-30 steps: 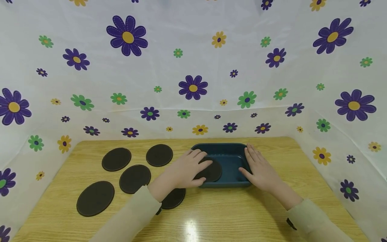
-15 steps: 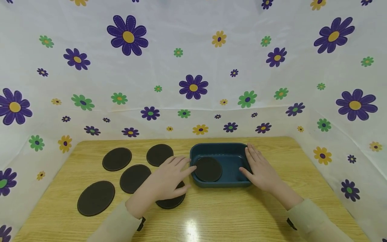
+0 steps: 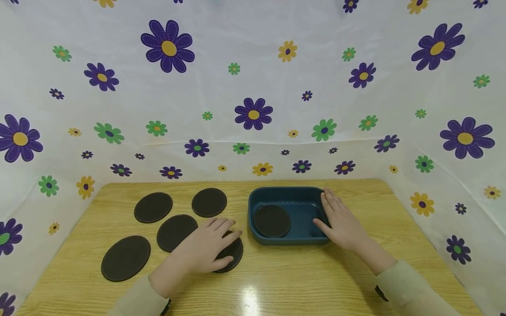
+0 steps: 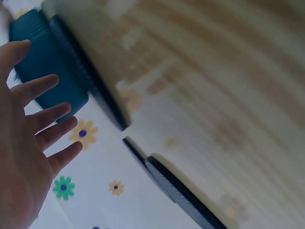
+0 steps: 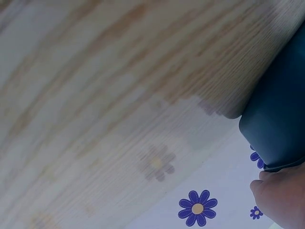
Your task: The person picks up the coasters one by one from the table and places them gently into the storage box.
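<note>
In the head view my left hand [image 3: 205, 246] is over a black round coaster [image 3: 234, 254], partly covering it. Its fingers are spread and hold nothing; the left wrist view shows a gap between them and the coaster [image 4: 88, 76]. A dark teal rectangular box [image 3: 306, 240] stands right of centre, with one black coaster [image 3: 272, 221] lying flat in its left part. On the box's right end rests my right hand [image 3: 343, 224], fingers straight along the rim and thumb toward the inside. Only part of that hand [image 5: 281, 195] appears in the right wrist view, at the box's edge.
More black coasters lie flat on the wooden table [image 3: 292, 281] to the left: one at far left [image 3: 125, 258], one behind it [image 3: 153, 207], one at the back [image 3: 209, 202] and one [image 3: 175, 232] between them. A flowered white cloth [image 3: 221, 87] encloses the back and sides.
My left hand has come away from the coaster in the box and moved left and nearer, over the coaster outside. My right hand has stayed on the box's right end.
</note>
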A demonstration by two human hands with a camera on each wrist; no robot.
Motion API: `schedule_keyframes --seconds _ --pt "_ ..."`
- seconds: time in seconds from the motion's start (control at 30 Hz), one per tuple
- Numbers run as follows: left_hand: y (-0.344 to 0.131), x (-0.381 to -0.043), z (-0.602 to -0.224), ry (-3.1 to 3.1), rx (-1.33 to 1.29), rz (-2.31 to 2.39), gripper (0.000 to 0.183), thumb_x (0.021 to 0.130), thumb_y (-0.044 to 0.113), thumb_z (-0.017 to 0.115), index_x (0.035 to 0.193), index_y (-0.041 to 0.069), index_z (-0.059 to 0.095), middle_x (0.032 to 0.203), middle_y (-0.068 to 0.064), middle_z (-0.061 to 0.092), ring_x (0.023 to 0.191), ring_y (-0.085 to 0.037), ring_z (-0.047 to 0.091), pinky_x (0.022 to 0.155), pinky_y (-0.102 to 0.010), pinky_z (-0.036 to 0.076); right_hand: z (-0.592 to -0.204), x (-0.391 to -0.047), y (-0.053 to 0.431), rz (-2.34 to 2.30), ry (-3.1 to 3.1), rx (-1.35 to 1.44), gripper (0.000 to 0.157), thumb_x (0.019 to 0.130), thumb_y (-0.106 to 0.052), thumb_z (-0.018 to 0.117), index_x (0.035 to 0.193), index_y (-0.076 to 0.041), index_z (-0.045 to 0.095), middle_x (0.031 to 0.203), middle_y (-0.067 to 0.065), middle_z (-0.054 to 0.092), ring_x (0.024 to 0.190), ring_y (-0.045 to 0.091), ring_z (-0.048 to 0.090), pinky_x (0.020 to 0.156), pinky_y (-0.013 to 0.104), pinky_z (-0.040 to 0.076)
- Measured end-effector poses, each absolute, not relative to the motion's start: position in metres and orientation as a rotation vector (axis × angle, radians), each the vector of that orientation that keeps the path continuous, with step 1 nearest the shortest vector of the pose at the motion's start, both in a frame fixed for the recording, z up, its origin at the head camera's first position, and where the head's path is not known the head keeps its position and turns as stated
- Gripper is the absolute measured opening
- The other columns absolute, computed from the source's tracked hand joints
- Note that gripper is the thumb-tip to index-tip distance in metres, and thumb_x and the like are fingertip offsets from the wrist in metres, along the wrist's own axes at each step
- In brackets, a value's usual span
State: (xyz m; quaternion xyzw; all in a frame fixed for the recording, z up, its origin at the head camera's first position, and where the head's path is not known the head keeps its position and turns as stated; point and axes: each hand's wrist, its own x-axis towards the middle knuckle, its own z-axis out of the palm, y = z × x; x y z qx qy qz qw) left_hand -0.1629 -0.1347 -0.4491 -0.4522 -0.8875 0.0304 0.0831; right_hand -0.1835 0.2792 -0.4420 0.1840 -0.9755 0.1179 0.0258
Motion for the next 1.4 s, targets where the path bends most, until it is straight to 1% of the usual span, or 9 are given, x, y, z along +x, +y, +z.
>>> schedule_keyframes --seconds 0.23,0.37,0.5,0.63,0.77,0.9,1.13,1.4 --pt "-0.137 -0.162 -0.461 -2.698 -1.506 0.215 0.063 0.104 0.058 0.056 0.155 0.021 0.055 0.161 -0.014 0.050 0.147 -0.032 0.049 0.122 -0.048 0.042 -0.443 -0.184 0.280 0.349 -3.016 0.565 0.084 0.108 -0.043 0.054 0.162 0.015 0.024 0.174 0.031 0.015 0.162 0.049 0.016 0.130 0.063 0.022" --pt "-0.136 -0.163 -0.467 -2.728 -1.529 0.245 0.068 0.104 0.061 0.053 0.159 0.021 0.048 0.163 -0.012 0.048 0.150 -0.032 0.046 0.123 -0.052 0.040 -0.444 -0.184 0.280 0.335 -3.016 0.559 0.084 0.109 -0.043 0.054 0.162 0.014 0.025 0.174 0.030 0.015 0.162 0.049 0.016 0.130 0.063 0.022" --pt "-0.135 -0.164 -0.472 -2.755 -1.526 0.210 0.071 0.103 0.061 0.054 0.162 0.023 0.043 0.163 -0.011 0.046 0.151 -0.034 0.045 0.119 -0.057 0.044 -0.444 -0.185 0.280 0.328 -3.015 0.563 0.083 0.109 -0.043 0.054 0.162 0.015 0.025 0.174 0.031 0.016 0.162 0.049 0.017 0.129 0.063 0.022" --pt "-0.136 -0.164 -0.474 -2.779 -1.500 0.165 0.072 0.100 0.058 0.058 0.163 0.027 0.041 0.163 -0.009 0.045 0.150 -0.033 0.046 0.112 -0.057 0.049 -0.444 -0.185 0.279 0.341 -3.013 0.568 0.083 0.109 -0.042 0.054 0.161 0.015 0.025 0.174 0.031 0.016 0.162 0.050 0.017 0.129 0.063 0.022" --pt "-0.136 -0.164 -0.474 -2.796 -1.492 0.106 0.074 0.094 0.051 0.063 0.162 0.028 0.042 0.162 -0.008 0.046 0.148 -0.033 0.046 0.107 -0.058 0.050 -0.443 -0.185 0.279 0.345 -3.013 0.570 0.084 0.109 -0.043 0.054 0.161 0.015 0.025 0.174 0.031 0.016 0.162 0.050 0.017 0.130 0.063 0.022" --pt "-0.135 -0.165 -0.474 -2.804 -1.486 0.087 0.078 0.089 0.049 0.067 0.161 0.029 0.043 0.161 -0.007 0.047 0.147 -0.031 0.046 0.106 -0.057 0.050 -0.443 -0.185 0.279 0.358 -3.012 0.567 0.084 0.109 -0.043 0.055 0.162 0.015 0.024 0.174 0.031 0.016 0.162 0.050 0.016 0.129 0.063 0.022" --pt "-0.132 -0.166 -0.470 -2.840 -1.474 0.093 0.078 0.089 0.053 0.068 0.161 0.031 0.045 0.159 -0.006 0.049 0.146 -0.029 0.047 0.107 -0.056 0.050 -0.444 -0.183 0.280 0.365 -3.013 0.557 0.083 0.108 -0.042 0.055 0.161 0.015 0.025 0.174 0.031 0.016 0.162 0.050 0.017 0.130 0.062 0.022" --pt "-0.137 -0.169 -0.464 -2.789 -1.450 0.103 0.075 0.086 0.055 0.068 0.155 0.031 0.052 0.149 -0.005 0.055 0.135 -0.028 0.052 0.101 -0.054 0.050 -0.445 -0.184 0.280 0.374 -3.014 0.565 0.083 0.109 -0.042 0.054 0.162 0.014 0.024 0.174 0.030 0.015 0.162 0.049 0.016 0.130 0.062 0.022"
